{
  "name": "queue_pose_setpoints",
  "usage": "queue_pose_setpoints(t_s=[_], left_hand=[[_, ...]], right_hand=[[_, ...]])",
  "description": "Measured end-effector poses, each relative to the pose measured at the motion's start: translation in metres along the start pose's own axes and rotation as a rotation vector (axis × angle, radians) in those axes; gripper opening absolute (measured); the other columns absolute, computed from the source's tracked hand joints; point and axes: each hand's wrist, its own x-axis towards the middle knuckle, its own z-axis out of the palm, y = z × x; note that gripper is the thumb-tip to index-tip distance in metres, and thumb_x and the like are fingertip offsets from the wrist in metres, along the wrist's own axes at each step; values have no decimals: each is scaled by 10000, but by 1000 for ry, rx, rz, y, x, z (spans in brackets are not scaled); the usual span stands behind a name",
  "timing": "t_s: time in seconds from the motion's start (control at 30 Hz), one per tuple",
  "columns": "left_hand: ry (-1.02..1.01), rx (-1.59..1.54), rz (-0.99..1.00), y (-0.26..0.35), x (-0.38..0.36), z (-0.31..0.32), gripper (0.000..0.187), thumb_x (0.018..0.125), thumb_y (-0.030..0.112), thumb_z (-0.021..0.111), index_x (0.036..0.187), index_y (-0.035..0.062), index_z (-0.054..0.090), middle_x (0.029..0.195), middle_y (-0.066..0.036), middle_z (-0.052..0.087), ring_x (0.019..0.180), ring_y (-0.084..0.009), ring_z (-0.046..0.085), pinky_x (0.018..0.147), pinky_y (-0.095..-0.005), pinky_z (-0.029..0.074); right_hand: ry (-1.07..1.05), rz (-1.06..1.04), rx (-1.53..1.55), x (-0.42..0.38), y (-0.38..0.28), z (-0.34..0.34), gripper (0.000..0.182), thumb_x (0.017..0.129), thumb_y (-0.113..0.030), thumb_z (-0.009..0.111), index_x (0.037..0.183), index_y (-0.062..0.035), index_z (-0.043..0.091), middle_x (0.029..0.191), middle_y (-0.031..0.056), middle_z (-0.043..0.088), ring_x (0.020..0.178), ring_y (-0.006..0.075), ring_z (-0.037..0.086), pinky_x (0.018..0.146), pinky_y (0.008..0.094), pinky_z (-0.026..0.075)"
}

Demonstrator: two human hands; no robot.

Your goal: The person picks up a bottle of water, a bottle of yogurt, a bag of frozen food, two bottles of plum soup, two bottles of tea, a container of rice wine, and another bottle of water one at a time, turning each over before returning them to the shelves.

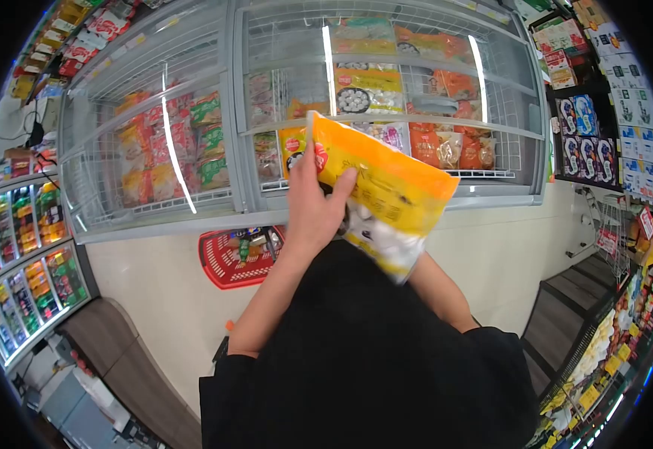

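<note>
My left hand (316, 196) grips a yellow-and-orange frozen food bag (382, 196) by its left side, thumb on the near face. White rounded pieces are visible through the lower part of the bag, which is tilted in front of my chest. Behind the bag, my right forearm (442, 295) reaches up to its lower right edge; the right hand and its fingers are hidden. Just beyond the bag is a glass-topped chest freezer (240, 150), where similar yellow bags (371, 78) lie in a wire basket beside orange-red bags (454, 142).
A red shopping basket (225, 273) with several items stands on the floor left of me, by the freezer's front. Lit drink shelves (31, 254) line the left. To the right are stacked boxes (584, 135), a wire cart (607, 224) and a black-rimmed display (588, 344).
</note>
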Motion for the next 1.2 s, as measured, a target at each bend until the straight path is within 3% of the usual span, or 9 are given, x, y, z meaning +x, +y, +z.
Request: queue_pose_setpoints(t_s=[0.03,0.13,0.2,0.3,0.43,0.63,0.8,1.1,1.2], left_hand=[[-3,-4,1,1,-1,-8,742,830,346,627,1349,-54,280,1186,-203,487,1051,-236,509,875,-315,426],[-131,-324,-358,-12,3,-26,676,840,327,627,1314,-58,337,1148,-156,531,1039,-197,515,895,-299,410],[-343,-821,-578,-34,2,-23,586,852,300,626,1263,-50,399,1132,-116,560,1030,-166,528,894,-296,420],[-496,-952,-812,-52,-6,-16,493,864,258,622,1222,-30,443,1140,-94,558,1027,-144,529,900,-283,421],[-389,-1083,-699,-62,-14,-4,324,891,202,580,1119,-14,504,1038,-98,611,903,-155,609,802,-296,500],[-289,-1102,-800,-71,-16,8,327,887,194,583,1119,-23,508,1042,-113,614,884,-176,627,756,-307,525],[-254,-988,-955,-102,-1,25,349,883,200,584,1131,-27,495,1035,-127,614,872,-192,633,736,-319,534],[-312,-767,-948,-176,68,55,293,898,150,534,1129,-26,496,1014,-117,612,845,-184,628,698,-322,529],[-211,-563,-860,-219,85,76,302,869,150,567,1098,-47,554,1002,-118,615,872,-176,570,753,-303,439]], right_hand=[[-8,11,133,-4,-4,-8,726,896,-597,333,1353,-33,343,1328,142,434,1182,268,465,976,395,396],[-61,-47,372,-13,-15,-23,725,895,-595,339,1345,-27,350,1322,142,439,1177,268,470,973,394,400],[-84,-62,428,-14,-14,-27,725,894,-594,343,1340,-23,354,1318,142,443,1174,267,473,971,393,403],[-105,-70,461,-15,-14,-27,725,893,-592,350,1333,-16,361,1311,143,449,1169,267,478,968,391,407],[-107,-73,494,-15,-15,-33,725,892,-590,358,1323,-8,369,1303,143,457,1163,266,485,965,390,412],[-22,-9,405,-18,-35,-56,725,890,-587,371,1309,5,382,1290,144,468,1153,265,494,959,387,420],[292,94,-177,-4,-27,-95,364,908,-135,497,1200,77,459,1116,131,580,991,207,584,893,347,447],[388,3,-649,111,0,-142,321,823,-58,554,1119,66,541,997,125,626,892,179,582,781,292,442],[424,21,-669,141,8,-144,321,820,-38,539,1128,50,547,1006,119,624,896,174,581,788,287,443]])
